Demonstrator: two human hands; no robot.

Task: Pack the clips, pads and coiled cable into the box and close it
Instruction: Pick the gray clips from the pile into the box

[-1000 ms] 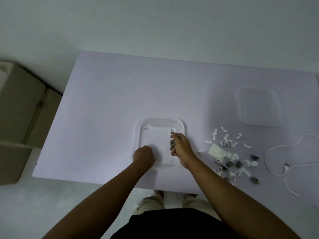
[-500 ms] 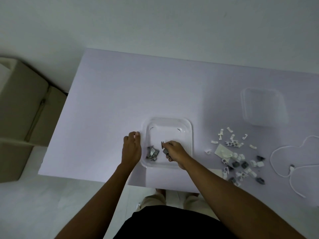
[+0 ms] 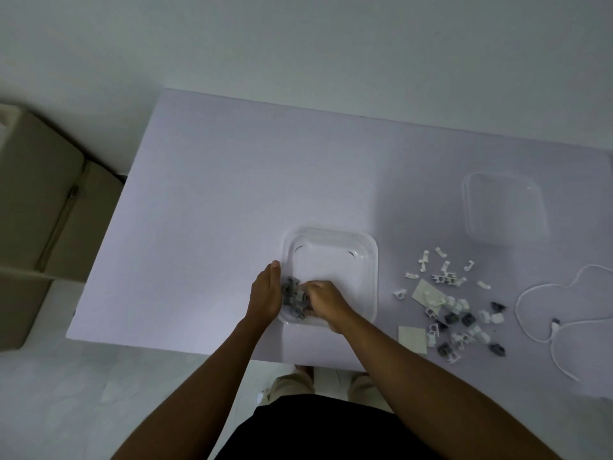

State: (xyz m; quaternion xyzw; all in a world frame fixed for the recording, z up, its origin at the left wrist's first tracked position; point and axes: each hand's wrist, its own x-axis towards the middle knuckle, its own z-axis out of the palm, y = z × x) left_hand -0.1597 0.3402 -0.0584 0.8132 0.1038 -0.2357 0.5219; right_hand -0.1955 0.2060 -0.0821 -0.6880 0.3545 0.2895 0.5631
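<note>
The clear plastic box (image 3: 331,239) sits open near the table's front edge. Several grey clips (image 3: 292,293) lie in its near left corner. My left hand (image 3: 267,293) rests flat against the box's left wall with straight fingers. My right hand (image 3: 326,302) reaches into the box, its fingers curled and pinching a grey clip at the pile. To the right of the box lie loose white and grey clips (image 3: 457,313), two pale pads (image 3: 413,338), and a white cable (image 3: 555,324) spread in loose loops.
The clear lid (image 3: 504,207) lies at the back right of the white table (image 3: 215,194). A cardboard carton (image 3: 39,210) stands on the floor to the left. My legs show below the table's front edge.
My right hand came down from the box's middle to the clip pile in the near left corner. My left hand opened and settled flat against the box's left wall.
</note>
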